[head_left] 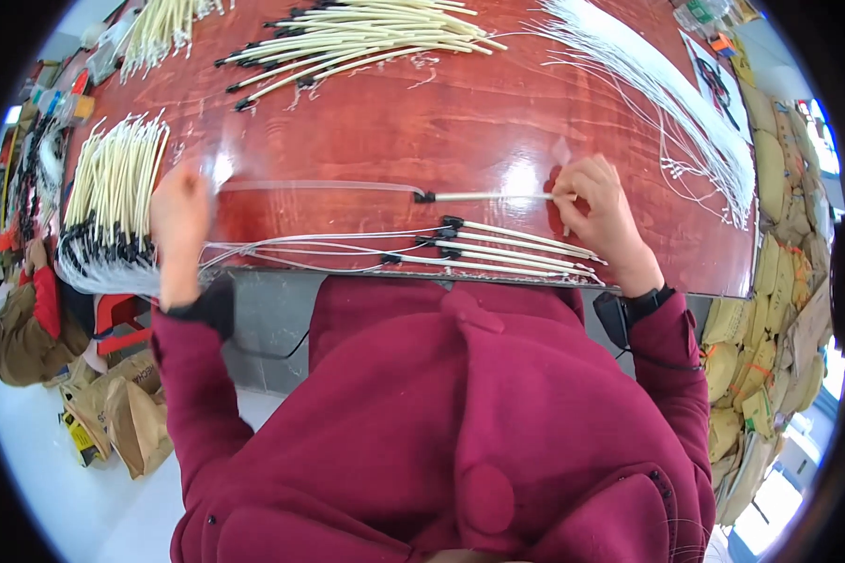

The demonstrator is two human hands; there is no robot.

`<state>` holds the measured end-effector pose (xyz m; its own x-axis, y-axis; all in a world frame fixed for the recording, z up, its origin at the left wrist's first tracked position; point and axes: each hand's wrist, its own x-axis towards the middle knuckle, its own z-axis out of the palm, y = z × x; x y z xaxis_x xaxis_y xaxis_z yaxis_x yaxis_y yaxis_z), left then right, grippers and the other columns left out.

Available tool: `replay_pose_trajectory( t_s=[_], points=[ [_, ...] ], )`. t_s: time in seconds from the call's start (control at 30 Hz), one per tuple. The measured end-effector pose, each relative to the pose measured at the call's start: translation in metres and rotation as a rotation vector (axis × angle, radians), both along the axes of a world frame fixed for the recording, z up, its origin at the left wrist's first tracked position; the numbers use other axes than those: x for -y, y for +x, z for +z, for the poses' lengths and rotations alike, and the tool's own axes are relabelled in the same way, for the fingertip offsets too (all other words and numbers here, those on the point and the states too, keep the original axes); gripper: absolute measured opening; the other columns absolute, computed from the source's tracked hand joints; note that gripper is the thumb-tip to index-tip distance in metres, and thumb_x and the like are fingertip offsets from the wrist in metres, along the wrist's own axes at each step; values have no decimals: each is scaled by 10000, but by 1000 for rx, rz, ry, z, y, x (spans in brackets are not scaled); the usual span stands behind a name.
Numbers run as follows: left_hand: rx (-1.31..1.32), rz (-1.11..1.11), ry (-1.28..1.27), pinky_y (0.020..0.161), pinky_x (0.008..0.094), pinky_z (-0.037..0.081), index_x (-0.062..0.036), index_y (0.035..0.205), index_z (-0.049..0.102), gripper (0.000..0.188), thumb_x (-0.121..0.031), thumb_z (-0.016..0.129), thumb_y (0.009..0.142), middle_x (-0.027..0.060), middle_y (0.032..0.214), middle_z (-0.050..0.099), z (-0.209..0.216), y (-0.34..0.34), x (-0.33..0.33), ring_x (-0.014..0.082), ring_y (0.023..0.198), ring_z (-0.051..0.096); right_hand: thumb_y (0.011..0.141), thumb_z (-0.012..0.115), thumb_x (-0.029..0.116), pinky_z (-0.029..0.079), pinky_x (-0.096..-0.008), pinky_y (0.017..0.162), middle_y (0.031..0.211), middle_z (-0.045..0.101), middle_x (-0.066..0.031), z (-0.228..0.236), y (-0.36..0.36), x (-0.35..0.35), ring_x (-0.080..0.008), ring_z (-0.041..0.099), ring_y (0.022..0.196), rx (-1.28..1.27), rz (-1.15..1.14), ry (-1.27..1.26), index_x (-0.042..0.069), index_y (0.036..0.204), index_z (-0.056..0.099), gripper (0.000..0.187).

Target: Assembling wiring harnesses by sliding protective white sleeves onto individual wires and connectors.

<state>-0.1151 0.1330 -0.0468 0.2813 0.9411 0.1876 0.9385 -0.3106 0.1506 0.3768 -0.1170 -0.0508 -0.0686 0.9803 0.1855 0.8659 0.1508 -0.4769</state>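
A thin cream rod (pixel 483 197) with a black fitting at its left end lies crosswise in front of me. My right hand (pixel 596 202) pinches its right tip between thumb and fingers. From the black fitting (pixel 424 197) a clear whitish cord (pixel 319 185) stretches left toward my left hand (pixel 180 220). Motion smears the left fingers, so whether they hold the cord cannot be made out. Nearer the table edge lie several similar rods (pixel 516 251) with black fittings, their white cords (pixel 310 246) trailing left past my left wrist.
A bundle of finished-looking cream rods (pixel 117 183) stands at the left edge. Another pile of rods (pixel 366 38) lies at the far middle. Loose white cords (pixel 667 94) spread at the far right of the red table (pixel 422 122). Stacked brown sacks (pixel 756 310) are beyond; a person (pixel 28 328) is at left.
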Motion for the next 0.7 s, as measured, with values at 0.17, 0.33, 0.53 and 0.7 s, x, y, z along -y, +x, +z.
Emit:
replay_pose_trajectory(
  t_s=[0.17, 0.33, 0.53, 0.7],
  points=[
    [-230, 100, -291, 726, 485, 510, -28, 904, 651, 155, -179, 684, 897, 182, 825, 657, 19, -36, 37, 396, 848, 669, 806, 735, 76, 455, -386, 885, 984, 644, -85, 10, 23, 33, -269, 589, 982, -177, 25, -107, 60, 896, 670, 112],
    [-77, -266, 93, 895, 456, 506, -35, 1120, 672, 304, -233, 723, 895, 173, 1106, 666, 45, 76, 44, 373, 1077, 629, 829, 730, 90, 460, -394, 921, 1044, 648, -111, 13, 43, 27, -293, 593, 1025, -156, -64, -52, 26, 953, 672, 151],
    [298, -918, -54, 826, 466, 526, -31, 1029, 707, 284, -283, 686, 900, 168, 1014, 689, 18, 331, -3, 369, 971, 656, 866, 719, 96, 457, -413, 988, 1205, 647, -137, 5, 57, -14, -338, 584, 1119, -20, -241, 45, 2, 1149, 675, 301],
    [176, -825, -62, 782, 488, 589, 6, 969, 713, 202, -136, 584, 905, 227, 1054, 698, -15, 462, -1, 383, 933, 718, 874, 720, 104, 444, -430, 1030, 1308, 618, -148, 4, 50, -19, -351, 567, 1178, 41, -225, 23, 14, 1255, 657, 397]
  ],
)
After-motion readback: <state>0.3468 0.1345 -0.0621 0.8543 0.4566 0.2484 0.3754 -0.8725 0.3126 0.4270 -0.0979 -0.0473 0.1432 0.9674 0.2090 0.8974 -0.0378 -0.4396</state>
